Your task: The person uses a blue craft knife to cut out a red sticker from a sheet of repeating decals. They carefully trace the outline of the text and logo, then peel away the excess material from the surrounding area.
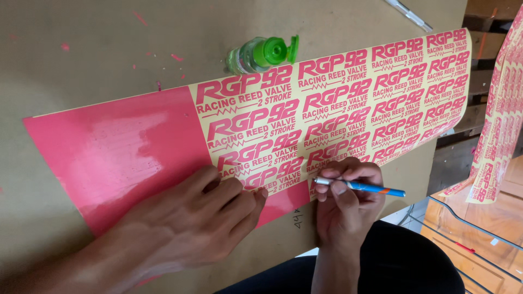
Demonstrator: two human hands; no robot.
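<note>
A long pink vinyl sheet point(114, 147) lies on the brown board point(81, 49). Its right part is weeded down to pale yellow backing with rows of pink cut lettering point(348, 98). My left hand point(201, 218) presses flat on the sheet's near edge, fingertips on the lettering. My right hand point(346, 204) grips a slim blue craft knife point(362, 187) with a silver tip, the tip resting on the sheet's near edge just right of my left fingertips.
A small clear bottle with an open green flip cap point(261, 54) lies on its side behind the sheet. More printed sticker sheets point(504, 109) hang at the right. A metal tool point(408, 13) lies at the far edge. Wooden shelving sits lower right.
</note>
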